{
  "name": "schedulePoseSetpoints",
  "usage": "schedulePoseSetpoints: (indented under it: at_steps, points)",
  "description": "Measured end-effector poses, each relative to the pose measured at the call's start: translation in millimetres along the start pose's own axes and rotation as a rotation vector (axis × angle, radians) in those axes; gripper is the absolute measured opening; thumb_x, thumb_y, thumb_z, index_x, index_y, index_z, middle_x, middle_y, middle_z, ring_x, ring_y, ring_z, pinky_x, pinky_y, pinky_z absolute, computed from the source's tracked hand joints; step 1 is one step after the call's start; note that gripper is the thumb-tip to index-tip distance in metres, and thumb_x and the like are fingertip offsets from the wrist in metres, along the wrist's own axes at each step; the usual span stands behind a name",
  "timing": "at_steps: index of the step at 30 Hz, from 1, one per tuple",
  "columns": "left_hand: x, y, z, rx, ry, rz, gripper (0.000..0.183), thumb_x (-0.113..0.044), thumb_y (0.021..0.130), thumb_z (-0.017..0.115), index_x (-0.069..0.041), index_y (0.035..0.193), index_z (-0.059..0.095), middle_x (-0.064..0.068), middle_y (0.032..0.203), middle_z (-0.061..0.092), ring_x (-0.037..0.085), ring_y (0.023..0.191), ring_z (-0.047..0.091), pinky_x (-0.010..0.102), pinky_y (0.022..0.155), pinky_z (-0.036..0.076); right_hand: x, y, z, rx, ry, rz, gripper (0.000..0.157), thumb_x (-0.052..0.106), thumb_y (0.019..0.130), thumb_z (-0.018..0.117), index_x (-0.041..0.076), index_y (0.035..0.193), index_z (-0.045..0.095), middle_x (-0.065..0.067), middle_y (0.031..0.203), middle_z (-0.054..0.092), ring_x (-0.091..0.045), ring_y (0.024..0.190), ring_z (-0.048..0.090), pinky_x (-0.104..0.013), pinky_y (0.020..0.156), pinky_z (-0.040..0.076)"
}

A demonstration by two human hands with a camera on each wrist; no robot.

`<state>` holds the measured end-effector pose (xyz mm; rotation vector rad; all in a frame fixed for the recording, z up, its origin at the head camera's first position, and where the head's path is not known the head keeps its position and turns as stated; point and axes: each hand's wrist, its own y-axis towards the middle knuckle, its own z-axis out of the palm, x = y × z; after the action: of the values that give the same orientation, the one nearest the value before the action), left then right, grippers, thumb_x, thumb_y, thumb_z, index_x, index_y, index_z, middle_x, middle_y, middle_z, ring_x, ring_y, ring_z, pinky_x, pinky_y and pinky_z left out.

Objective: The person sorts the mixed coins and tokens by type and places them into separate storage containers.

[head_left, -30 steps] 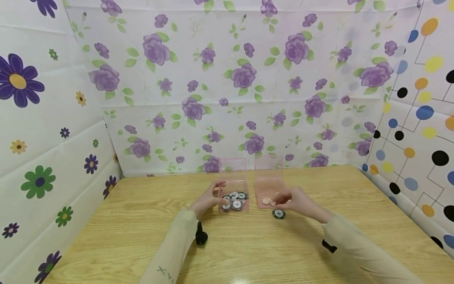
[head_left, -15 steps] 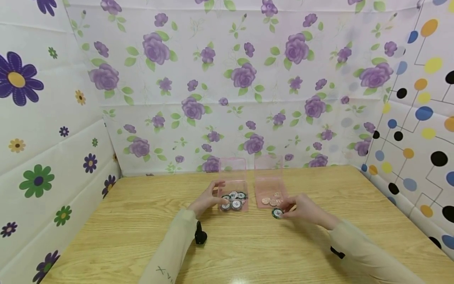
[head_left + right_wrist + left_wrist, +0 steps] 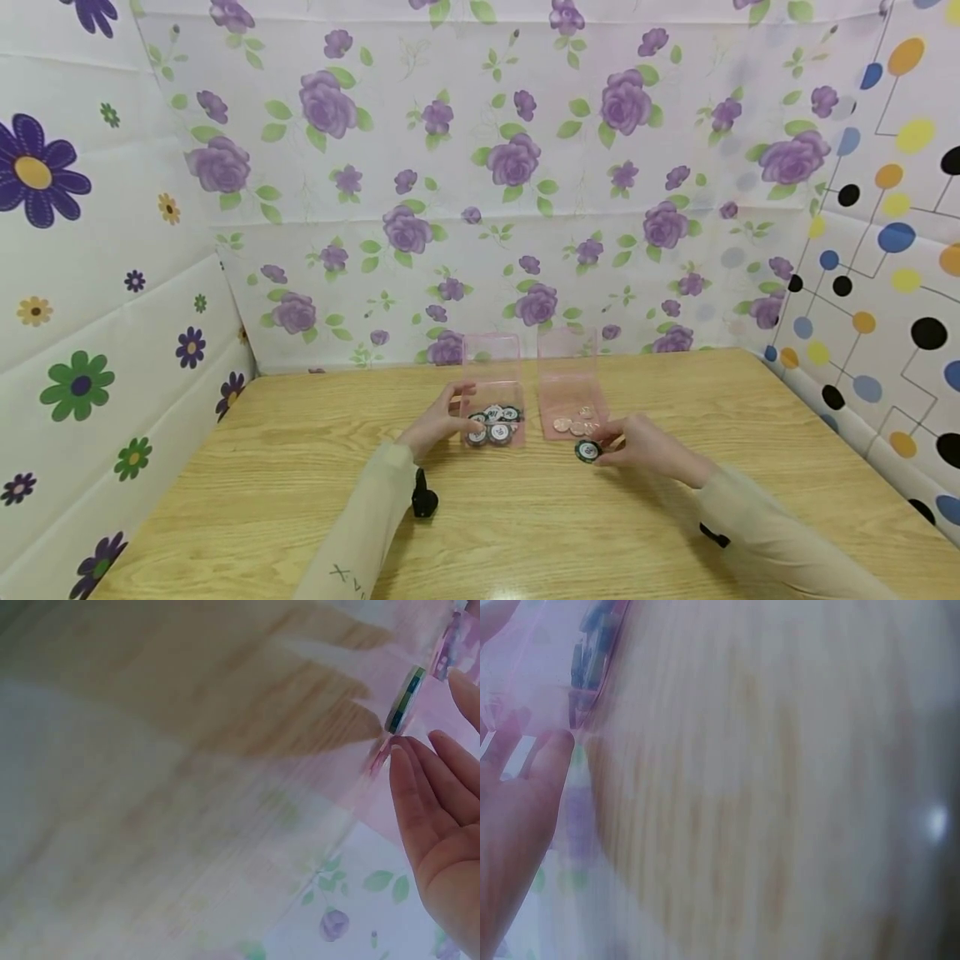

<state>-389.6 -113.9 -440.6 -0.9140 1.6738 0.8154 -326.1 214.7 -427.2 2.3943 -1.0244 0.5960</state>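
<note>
The left hand [image 3: 435,427] holds the left side of a clear pink plastic box [image 3: 489,392] with its lid raised, thumb at the front and fingers at the side. Several poker chips [image 3: 500,432], dark-rimmed with white centres, lie in it. A green-and-white-rimmed poker chip [image 3: 588,451] is just in front of a second pink box [image 3: 567,392]. Thumb and fingers of the right hand [image 3: 647,446] pinch its right edge; the right wrist view shows that chip [image 3: 405,701] edge-on beside the fingertips. Several pale coins [image 3: 577,427] lie inside the second box.
Both boxes stand side by side on a wooden table [image 3: 480,533], near its back edge, lids upright. Flowered cloth [image 3: 420,167] hangs behind, and a dotted cloth [image 3: 907,283] hangs on the right. A black wrist device [image 3: 424,500] hangs beneath the left sleeve.
The right hand has moved from above the coins, rightward and toward the front, to the single chip. The coins are uncovered. The left hand stays on its box.
</note>
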Motion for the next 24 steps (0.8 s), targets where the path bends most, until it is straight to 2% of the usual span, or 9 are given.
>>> schedulePoseSetpoints:
  at_steps: [5, 8, 13, 16, 20, 24]
  points:
    - [0.8, -0.5, -0.1, 0.001, -0.003, 0.002, 0.066, -0.017, 0.059, 0.060, -0.023, 0.112, 0.021, -0.008, 0.111, 0.022, 0.019, 0.099, 0.022, 0.033, 0.070, 0.028, 0.1, 0.0, 1.0, 0.047, 0.019, -0.003, 0.033, 0.022, 0.060, 0.058, 0.006, 0.088, 0.052, -0.004, 0.080, 0.052, -0.014, 0.069, 0.048, -0.022, 0.054, 0.038]
    - [0.9, -0.5, -0.4, 0.004, -0.009, 0.007, 0.066, -0.016, 0.060, 0.060, -0.022, 0.112, 0.020, -0.008, 0.111, 0.022, 0.019, 0.099, 0.022, 0.033, 0.070, 0.028, -2.0, 0.6, 2.3, 0.043, 0.008, -0.046, 0.033, 0.021, 0.060, 0.058, 0.006, 0.089, 0.052, -0.003, 0.081, 0.052, -0.015, 0.070, 0.048, -0.028, 0.056, 0.038]
    - [0.3, -0.5, -0.1, 0.004, -0.013, 0.005, 0.066, -0.016, 0.059, 0.060, -0.021, 0.112, 0.021, -0.006, 0.111, 0.022, 0.019, 0.099, 0.022, 0.034, 0.070, 0.028, -15.4, 2.5, 7.4, 0.050, 0.013, -0.140, 0.033, 0.020, 0.060, 0.058, 0.007, 0.090, 0.051, -0.002, 0.079, 0.051, -0.013, 0.068, 0.048, -0.031, 0.054, 0.038]
    - [-0.2, -0.5, -0.1, 0.001, -0.012, 0.011, 0.065, -0.015, 0.059, 0.060, -0.021, 0.112, 0.022, -0.006, 0.111, 0.022, 0.020, 0.099, 0.022, 0.034, 0.070, 0.028, -16.1, 3.6, 9.0, 0.050, -0.002, -0.131, 0.034, 0.021, 0.059, 0.059, 0.008, 0.090, 0.051, -0.001, 0.077, 0.051, -0.012, 0.065, 0.048, -0.027, 0.052, 0.038]
    - [-0.3, -0.4, -1.0, 0.007, -0.019, 0.021, 0.065, -0.014, 0.060, 0.060, -0.020, 0.112, 0.021, -0.004, 0.111, 0.021, 0.021, 0.099, 0.021, 0.034, 0.070, 0.028, -4.2, 5.1, 7.7, 0.048, -0.030, -0.059, 0.036, 0.024, 0.056, 0.061, 0.007, 0.087, 0.052, -0.001, 0.073, 0.051, -0.013, 0.062, 0.047, -0.020, 0.049, 0.038]
    - [0.7, 0.0, -1.4, 0.015, -0.024, 0.031, 0.066, -0.014, 0.060, 0.059, -0.018, 0.113, 0.020, -0.002, 0.112, 0.020, 0.022, 0.099, 0.021, 0.034, 0.070, 0.028, -0.9, 7.4, 8.2, 0.065, -0.048, -0.035, 0.037, 0.026, 0.055, 0.061, 0.007, 0.084, 0.052, -0.001, 0.070, 0.051, -0.012, 0.060, 0.047, -0.018, 0.048, 0.037]
